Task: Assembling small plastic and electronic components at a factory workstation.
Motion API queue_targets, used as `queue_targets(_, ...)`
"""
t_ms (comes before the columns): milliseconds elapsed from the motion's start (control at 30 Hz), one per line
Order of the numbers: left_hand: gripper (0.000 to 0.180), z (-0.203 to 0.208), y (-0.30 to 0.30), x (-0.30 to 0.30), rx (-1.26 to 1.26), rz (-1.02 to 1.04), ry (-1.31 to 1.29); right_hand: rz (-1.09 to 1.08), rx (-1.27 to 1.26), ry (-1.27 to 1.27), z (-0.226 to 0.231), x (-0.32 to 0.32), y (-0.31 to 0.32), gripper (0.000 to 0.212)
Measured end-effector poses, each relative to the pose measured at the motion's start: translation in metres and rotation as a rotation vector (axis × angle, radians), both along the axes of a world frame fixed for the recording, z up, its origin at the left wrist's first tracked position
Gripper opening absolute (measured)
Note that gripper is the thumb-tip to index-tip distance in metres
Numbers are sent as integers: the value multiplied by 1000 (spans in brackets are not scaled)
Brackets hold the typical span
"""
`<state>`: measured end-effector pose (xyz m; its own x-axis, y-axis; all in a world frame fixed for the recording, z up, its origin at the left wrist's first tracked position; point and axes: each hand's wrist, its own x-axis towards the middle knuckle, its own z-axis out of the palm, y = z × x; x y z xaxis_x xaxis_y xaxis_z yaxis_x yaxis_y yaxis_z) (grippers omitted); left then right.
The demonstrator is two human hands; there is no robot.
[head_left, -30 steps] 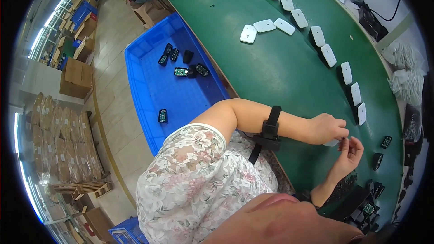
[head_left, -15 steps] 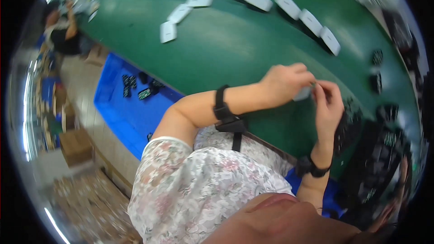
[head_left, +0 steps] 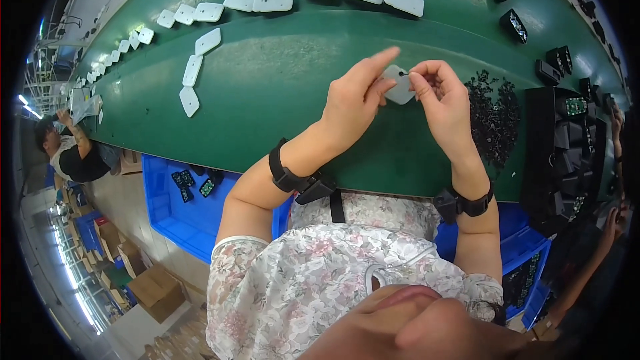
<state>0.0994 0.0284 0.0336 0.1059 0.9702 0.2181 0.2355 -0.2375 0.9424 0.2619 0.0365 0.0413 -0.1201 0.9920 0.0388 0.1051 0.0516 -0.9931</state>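
Over the green table, my left hand [head_left: 353, 101] steadies a white rounded plastic cover [head_left: 400, 91] with its thumb and curled fingers, the index finger stretched out past it. My right hand [head_left: 445, 101] closes thumb and forefinger at the cover's right edge, pinching a small black part [head_left: 403, 74] against its face. That part's exact shape is too small to tell. Beside my right hand lies a loose pile of small black parts [head_left: 495, 117].
White covers [head_left: 272, 1] form a long row along the table's far side; a few more covers [head_left: 192, 70] lie nearer left. Black housings [head_left: 513, 25] and a black tray [head_left: 557, 153] occupy the right. Blue bins [head_left: 175, 207] sit below the edge. Another person [head_left: 80, 150] works far left.
The view has turned, so the whole table appears shifted. My left index finger has stretched out, and the cover between my hands shows more of its face.
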Motion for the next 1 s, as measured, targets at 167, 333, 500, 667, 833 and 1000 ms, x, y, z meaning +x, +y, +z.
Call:
queue_targets(167,22,-4,2,-3,-287,-67,-399,-83,311,-313,5,-8,-2,8)
queue_targets(333,13,-6,4,-7,-403,-97,-475,-34,358,-371,-7,-8,0,7)
queue_targets(500,9,-9,1,-1,-185,-81,-531,-73,55,-142,-6,-16,-4,7)
queue_targets(667,6,-11,5,-2,-82,-52,-406,-128,102,-37,-17,-20,-4,13)
queue_targets(833,6,-7,2,-5,-193,-91,-479,-220,485,-320,7,-8,1,23)
queue_targets(1000,5,-5,1,-3,-217,-145,-466,-13,294,-308,2,4,5,27)
